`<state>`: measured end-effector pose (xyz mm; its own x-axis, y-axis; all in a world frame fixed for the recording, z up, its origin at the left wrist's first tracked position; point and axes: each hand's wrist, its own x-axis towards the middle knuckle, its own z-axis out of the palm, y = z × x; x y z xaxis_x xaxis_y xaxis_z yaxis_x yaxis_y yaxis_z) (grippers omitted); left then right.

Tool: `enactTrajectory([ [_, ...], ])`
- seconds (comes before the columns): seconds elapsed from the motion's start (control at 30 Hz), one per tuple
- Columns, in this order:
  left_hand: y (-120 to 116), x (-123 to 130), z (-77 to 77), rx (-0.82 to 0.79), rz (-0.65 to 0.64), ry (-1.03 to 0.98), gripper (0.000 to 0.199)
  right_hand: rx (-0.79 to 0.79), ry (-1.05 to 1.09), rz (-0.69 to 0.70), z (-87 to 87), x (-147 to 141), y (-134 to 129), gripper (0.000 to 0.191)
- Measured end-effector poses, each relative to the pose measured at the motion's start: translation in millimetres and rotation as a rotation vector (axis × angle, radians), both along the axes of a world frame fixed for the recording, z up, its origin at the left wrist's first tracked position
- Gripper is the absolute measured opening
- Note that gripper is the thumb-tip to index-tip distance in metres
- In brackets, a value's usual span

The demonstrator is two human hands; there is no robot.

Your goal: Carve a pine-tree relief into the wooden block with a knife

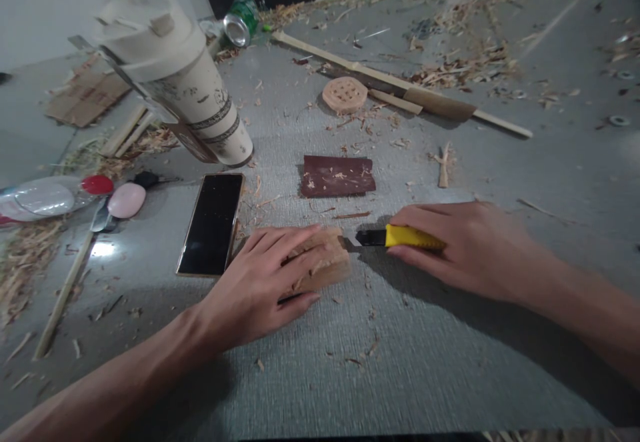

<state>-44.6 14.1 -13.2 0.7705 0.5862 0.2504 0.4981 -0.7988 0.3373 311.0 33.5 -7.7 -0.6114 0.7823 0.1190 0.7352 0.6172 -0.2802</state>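
Note:
My left hand presses down on a flat tan piece on the table, fingers over its top and thumb along its near edge. It looks like wood, with an uneven right end and small shavings on it; my fingers hide its left part. In my right hand is a yellow and black utility knife, fingers wrapped round its handle. Its black tip points left, a small gap away from the tan piece. A dark red-brown sheet, dusted with shavings, lies just beyond both hands.
A phone lies left of my left hand, and a white tumbler stands behind it. Farther back are a perforated wooden disc, a long wooden strip and a green can. A bottle lies at far left. Shavings litter the table.

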Motion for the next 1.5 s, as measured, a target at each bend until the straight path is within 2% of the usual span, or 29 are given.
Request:
enactTrajectory([
  [0.2, 0.1, -1.4, -3.8, 0.022, -0.009, -0.005, 0.041, -0.003, 0.028, 0.023, 0.3, -0.6, -0.9, 0.037],
  [0.37, -0.1, 0.1, -0.5, 0.010, -0.003, 0.016, 0.043, -0.062, 0.033, 0.031, -1.3, -0.4, -2.3, 0.039],
  [0.5, -0.4, 0.9, 1.0, 0.002, -0.006, 0.007, 0.040, -0.052, 0.025, 0.030, -2.0, -0.1, -2.7, 0.038],
  [0.8, -1.1, 1.2, 1.7, 0.013, -0.002, -0.006, 0.032, -0.052, 0.033, 0.108, 5.2, -4.1, -2.5, 0.036],
  [1.07, -0.4, 1.6, 1.6, 0.007, 0.008, 0.010, 0.032, -0.131, 0.033, 0.096, 3.9, -5.4, -6.4, 0.040],
  [1.27, -2.6, 5.0, 3.7, 0.020, 0.002, 0.044, 0.029, -0.117, 0.021, 0.078, 2.9, -7.1, -8.0, 0.043],
  [1.37, -5.3, 7.2, 3.7, 0.030, -0.025, 0.080, 0.035, -0.095, 0.020, 0.064, 2.0, -8.3, -8.8, 0.046],
  [1.5, -9.8, 9.0, -0.4, 0.025, -0.024, 0.123, 0.056, -0.077, 0.014, 0.053, 1.6, -9.7, -9.4, 0.044],
])
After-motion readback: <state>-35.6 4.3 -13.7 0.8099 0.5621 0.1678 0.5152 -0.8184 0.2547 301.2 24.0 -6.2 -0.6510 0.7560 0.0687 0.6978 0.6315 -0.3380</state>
